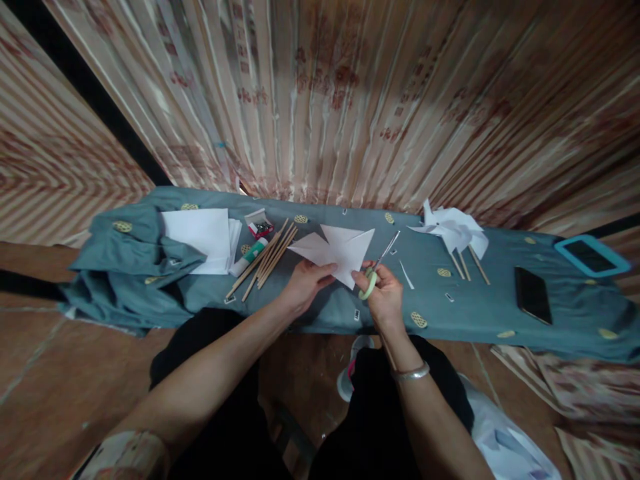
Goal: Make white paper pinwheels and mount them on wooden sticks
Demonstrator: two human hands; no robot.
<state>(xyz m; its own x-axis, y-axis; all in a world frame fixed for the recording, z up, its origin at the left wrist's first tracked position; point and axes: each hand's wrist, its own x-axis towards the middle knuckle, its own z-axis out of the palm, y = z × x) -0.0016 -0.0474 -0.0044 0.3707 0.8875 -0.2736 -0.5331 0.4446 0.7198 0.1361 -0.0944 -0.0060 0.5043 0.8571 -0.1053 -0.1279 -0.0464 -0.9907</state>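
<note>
A white paper square [340,248], slit from its corners toward the middle, is held over the cloth-covered table in front of me. My left hand [306,285] pinches its lower left edge between thumb and fingers. In my right hand [385,293] are scissors [369,283] with pale green handles, their blades pointing up and away to the right. The right thumb also touches the paper's lower right corner. Just right of the scissors lies a thin white paper sliver [407,275].
Left of the paper lie several wooden sticks [270,260], a green-and-white glue tube [249,257], a small red-and-white box [259,223] and a white paper stack [200,233]. To the right are paper pinwheels [455,230] on sticks, a black phone [533,295] and a blue-framed tablet [592,256].
</note>
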